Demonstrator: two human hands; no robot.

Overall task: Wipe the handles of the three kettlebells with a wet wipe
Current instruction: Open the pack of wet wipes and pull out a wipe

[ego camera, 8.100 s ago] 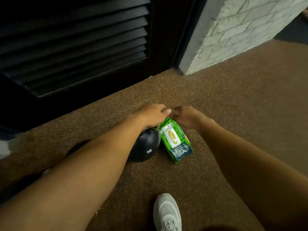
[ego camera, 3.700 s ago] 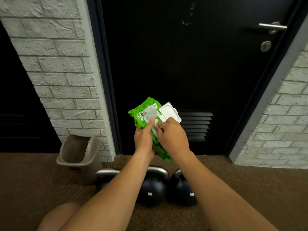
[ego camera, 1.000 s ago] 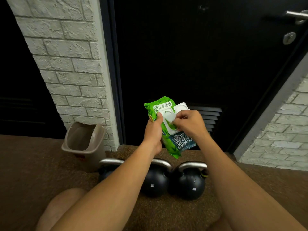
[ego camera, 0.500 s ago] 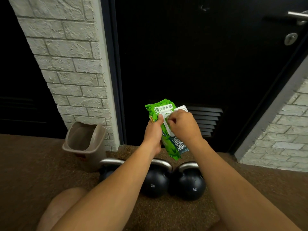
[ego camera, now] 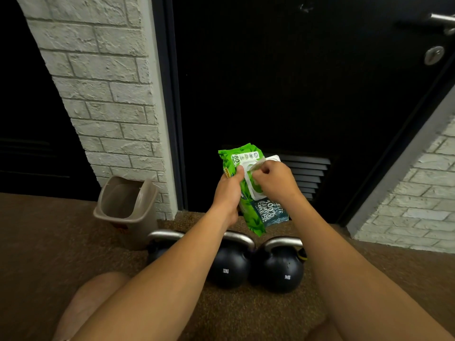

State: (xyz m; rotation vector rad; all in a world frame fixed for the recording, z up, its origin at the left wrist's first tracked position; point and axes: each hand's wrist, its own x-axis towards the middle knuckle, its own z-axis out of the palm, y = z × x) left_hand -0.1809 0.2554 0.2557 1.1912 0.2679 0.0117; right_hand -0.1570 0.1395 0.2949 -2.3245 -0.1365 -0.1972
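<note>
three kettlebells point(ego camera: 278, 269), one wipe pack point(ego camera: 248, 190) — perhaps open

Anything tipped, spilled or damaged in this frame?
Nothing stands out. The three kettlebells stand upright in a row, the bin is upright, and the wipe pack is open between the left hand and right hand.

Three black kettlebells stand upright in a row on the brown carpet before the dark door. The middle kettlebell point(ego camera: 227, 268) reads "12KG"; the right kettlebell point(ego camera: 279, 273) touches it. The left kettlebell point(ego camera: 157, 244) is largely hidden by a forearm. Each has a bare metal handle. The green wet wipe pack point(ego camera: 251, 190) is held upright above them, white flip lid open.
</note>
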